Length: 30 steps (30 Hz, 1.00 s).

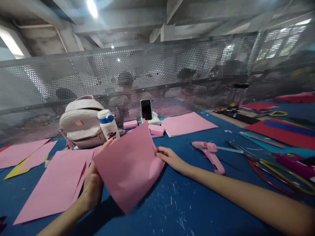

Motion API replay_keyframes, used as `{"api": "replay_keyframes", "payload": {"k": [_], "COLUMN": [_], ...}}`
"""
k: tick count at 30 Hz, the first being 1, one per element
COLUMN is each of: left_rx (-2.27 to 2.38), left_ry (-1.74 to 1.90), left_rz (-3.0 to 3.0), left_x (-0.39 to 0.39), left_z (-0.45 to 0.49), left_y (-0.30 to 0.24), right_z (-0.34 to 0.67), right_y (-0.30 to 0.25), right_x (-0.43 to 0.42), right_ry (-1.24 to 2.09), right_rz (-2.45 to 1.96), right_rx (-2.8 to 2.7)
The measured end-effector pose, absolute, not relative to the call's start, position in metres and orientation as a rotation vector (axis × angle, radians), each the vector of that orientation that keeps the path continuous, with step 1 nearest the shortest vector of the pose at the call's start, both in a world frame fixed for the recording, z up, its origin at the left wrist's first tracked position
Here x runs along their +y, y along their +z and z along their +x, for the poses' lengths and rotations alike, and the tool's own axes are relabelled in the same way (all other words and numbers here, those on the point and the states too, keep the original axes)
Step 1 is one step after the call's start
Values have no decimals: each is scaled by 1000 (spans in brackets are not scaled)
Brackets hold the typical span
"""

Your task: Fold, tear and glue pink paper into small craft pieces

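Between my two hands a pink sheet of paper (128, 164) is lifted off the blue table, tilted, with its right side bending into a curve. My left hand (93, 183) grips the sheet's left edge, its fingers partly hidden behind the paper. At the right edge, my right hand (169, 158) pinches the sheet between thumb and fingers. More pink paper (56, 183) lies flat beside my left hand. To the right of my right hand rests a pink glue gun (209, 154) with a clear glue stick in its back end.
Red- and yellow-handled scissors (261, 160) lie at the right, near red paper (278, 132). A white backpack (82, 123), a bottle (108, 126) and a phone (146, 109) stand along the back, before a perforated metal screen (157, 75). People sit beyond it.
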<state>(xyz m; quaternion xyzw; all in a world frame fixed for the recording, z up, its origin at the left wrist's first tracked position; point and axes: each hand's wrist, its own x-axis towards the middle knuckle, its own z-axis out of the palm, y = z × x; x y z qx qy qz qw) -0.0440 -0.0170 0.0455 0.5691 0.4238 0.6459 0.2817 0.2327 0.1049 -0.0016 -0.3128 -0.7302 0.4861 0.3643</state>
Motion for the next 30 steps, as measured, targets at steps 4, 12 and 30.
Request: {"api": "replay_keyframes", "payload": {"k": [4,12,30], "left_rx": [801,1301,1232], "left_ry": [1634,1661,866], "left_rz": [1746,2311,1605], "left_x": [-37,-27,-5], "left_z": [-35,-38,7], "left_y": [90,109,35], "right_z": [232,226,218], "right_y": [4,39,50], "right_x": [100,69,57], "right_ry": [1258,1140,1404], "right_rz": [-745,-661,-794], "right_rx": [-1961,-2157,-2047]}}
